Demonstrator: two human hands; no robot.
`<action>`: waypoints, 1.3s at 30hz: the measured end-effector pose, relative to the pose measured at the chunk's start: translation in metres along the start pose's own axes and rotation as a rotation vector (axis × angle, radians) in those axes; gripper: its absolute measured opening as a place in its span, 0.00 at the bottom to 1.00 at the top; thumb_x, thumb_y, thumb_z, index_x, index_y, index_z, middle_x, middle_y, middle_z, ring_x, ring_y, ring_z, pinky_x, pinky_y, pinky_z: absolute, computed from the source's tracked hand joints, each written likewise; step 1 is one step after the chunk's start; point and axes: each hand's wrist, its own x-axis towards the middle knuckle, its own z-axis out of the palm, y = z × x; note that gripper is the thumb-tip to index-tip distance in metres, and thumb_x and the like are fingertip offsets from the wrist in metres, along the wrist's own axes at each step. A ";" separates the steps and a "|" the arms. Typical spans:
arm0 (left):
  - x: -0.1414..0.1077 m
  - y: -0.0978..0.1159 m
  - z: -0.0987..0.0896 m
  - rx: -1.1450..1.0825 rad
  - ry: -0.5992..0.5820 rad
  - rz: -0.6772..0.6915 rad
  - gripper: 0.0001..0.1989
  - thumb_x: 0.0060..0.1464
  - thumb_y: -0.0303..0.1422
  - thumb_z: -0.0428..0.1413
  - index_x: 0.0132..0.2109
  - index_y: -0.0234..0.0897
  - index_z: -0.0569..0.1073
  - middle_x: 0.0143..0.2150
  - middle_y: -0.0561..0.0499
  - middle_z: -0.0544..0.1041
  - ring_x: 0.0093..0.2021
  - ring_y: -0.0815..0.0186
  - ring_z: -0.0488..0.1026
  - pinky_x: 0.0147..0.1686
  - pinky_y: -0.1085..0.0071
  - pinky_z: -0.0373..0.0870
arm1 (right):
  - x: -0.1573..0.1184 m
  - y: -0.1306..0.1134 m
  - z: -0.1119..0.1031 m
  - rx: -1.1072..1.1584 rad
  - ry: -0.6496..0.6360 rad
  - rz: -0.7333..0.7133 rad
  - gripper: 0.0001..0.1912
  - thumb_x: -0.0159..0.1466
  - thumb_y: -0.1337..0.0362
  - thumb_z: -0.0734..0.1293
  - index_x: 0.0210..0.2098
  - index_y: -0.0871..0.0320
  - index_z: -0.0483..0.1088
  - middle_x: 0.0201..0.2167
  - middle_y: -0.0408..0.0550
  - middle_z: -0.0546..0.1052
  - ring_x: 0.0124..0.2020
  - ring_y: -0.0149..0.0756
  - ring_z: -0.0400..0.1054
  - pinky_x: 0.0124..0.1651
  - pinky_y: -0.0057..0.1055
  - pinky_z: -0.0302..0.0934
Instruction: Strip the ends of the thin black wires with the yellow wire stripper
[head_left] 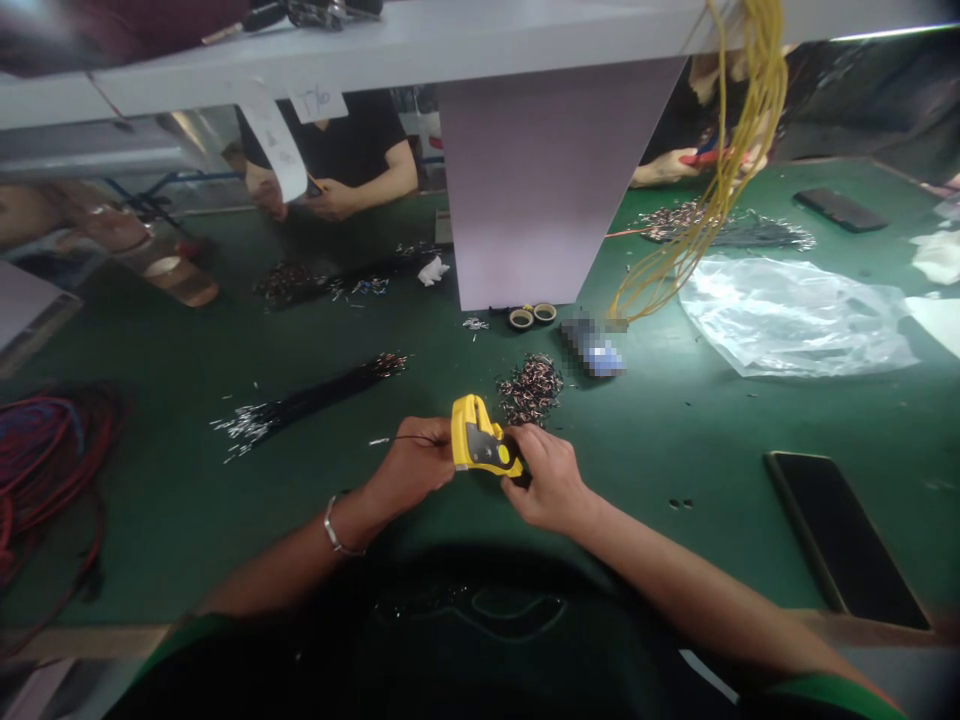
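My right hand (549, 478) is wrapped round the handles of a yellow and black wire stripper (480, 440). Between the fingers of my left hand (411, 468) is a thin black wire (411, 438), pinched close to the tool's jaws; a pale tip (379, 441) sticks out to the left. Whether the wire's other end sits inside the jaws is hidden. Just beyond the tool lies a heap of short stripped scraps (531, 388) with copper showing. Left of it rests a bundle of black wires (322, 398) with silvery ends on one side and copper ends on the other.
A phone (847, 535) lies at the right front edge. Red and blue cables (52, 460) are coiled at the left. Behind stand a pale panel (532, 190), two tape rolls (532, 317), a plastic bag (795, 315) and hanging yellow wires (720, 210). Co-workers' hands (334, 200) are across the table.
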 end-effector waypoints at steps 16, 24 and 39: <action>0.003 -0.006 -0.003 0.027 -0.007 0.006 0.04 0.40 0.27 0.59 0.22 0.32 0.73 0.13 0.60 0.62 0.14 0.79 0.53 0.15 0.79 0.51 | -0.006 0.002 0.006 -0.025 -0.029 0.014 0.15 0.53 0.69 0.61 0.41 0.59 0.60 0.29 0.50 0.72 0.29 0.41 0.68 0.31 0.35 0.62; 0.009 -0.004 0.001 0.082 0.048 -0.059 0.02 0.37 0.27 0.56 0.21 0.32 0.71 0.12 0.60 0.61 0.12 0.80 0.52 0.12 0.80 0.48 | -0.008 0.004 0.010 -0.051 -0.041 0.055 0.11 0.53 0.68 0.60 0.37 0.58 0.60 0.25 0.48 0.72 0.24 0.40 0.67 0.28 0.33 0.59; 0.021 -0.003 -0.001 -0.061 0.092 -0.095 0.10 0.45 0.34 0.61 0.33 0.29 0.76 0.13 0.60 0.62 0.12 0.79 0.53 0.13 0.78 0.51 | 0.006 0.015 0.007 0.735 0.035 0.779 0.10 0.50 0.67 0.63 0.33 0.58 0.64 0.21 0.38 0.67 0.18 0.29 0.59 0.23 0.28 0.57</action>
